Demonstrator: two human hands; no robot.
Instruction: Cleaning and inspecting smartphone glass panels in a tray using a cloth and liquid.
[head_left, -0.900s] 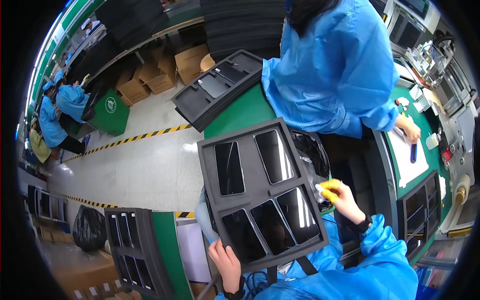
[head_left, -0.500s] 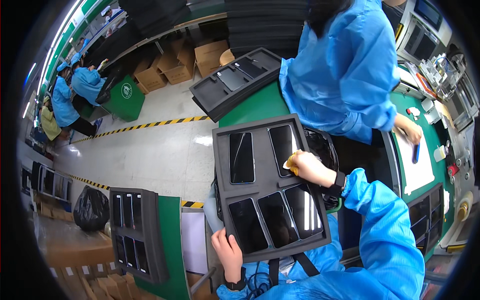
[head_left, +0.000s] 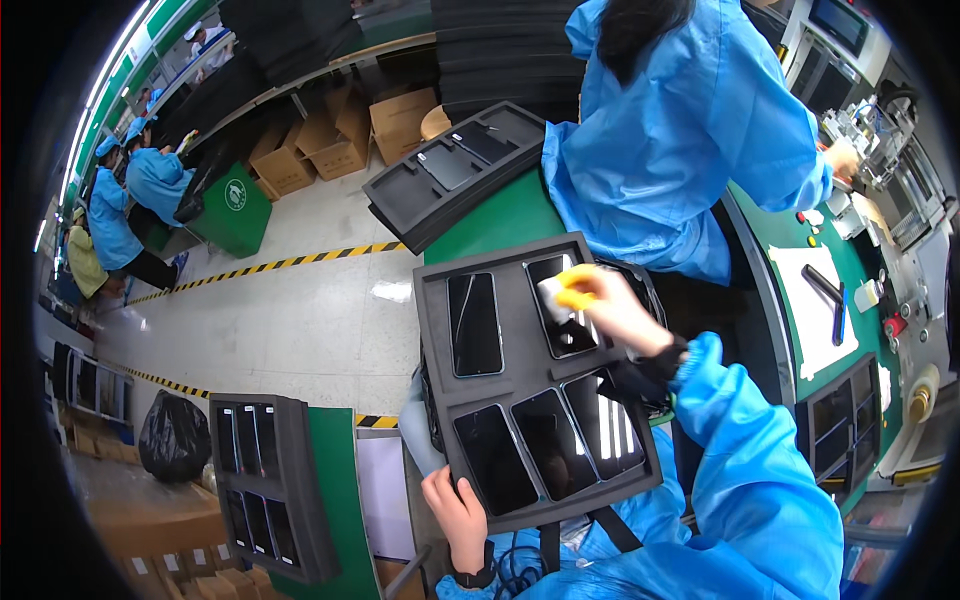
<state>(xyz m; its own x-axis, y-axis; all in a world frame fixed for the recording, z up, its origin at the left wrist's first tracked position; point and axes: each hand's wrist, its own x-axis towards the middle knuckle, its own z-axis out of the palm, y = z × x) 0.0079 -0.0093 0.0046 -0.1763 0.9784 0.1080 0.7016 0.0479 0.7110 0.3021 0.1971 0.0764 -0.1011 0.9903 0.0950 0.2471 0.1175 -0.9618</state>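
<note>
A black foam tray (head_left: pixel 510 388) holding several dark-screened smartphones rests across my lap, slightly tilted. My left hand (head_left: pixel 458 515) grips its lower left edge, beside the lower left phone (head_left: pixel 495 460). Over the upper right phone (head_left: pixel 562 335), my right hand (head_left: pixel 615 305) pinches a small white wiping cloth (head_left: pixel 550 290); yellow covers show on its fingertips. Whether the cloth touches the screen, I cannot tell. Another phone (head_left: pixel 475 325) lies in the upper left slot, and a bright streak crosses its glass. Lamp reflections stripe the lower right phone (head_left: pixel 605 425).
Another foam tray with phones (head_left: pixel 265 485) lies on a green bench at left. Stacked trays (head_left: pixel 455 165) sit ahead, next to a co-worker in a blue smock (head_left: pixel 660 150). The right-hand green bench carries a white sheet (head_left: pixel 815 310) and a further phone tray (head_left: pixel 845 425).
My right hand has moved up and left with the cloth over the upper right phone. My left hand keeps its hold. The co-worker's hand has left the white sheet and reached toward the machine.
</note>
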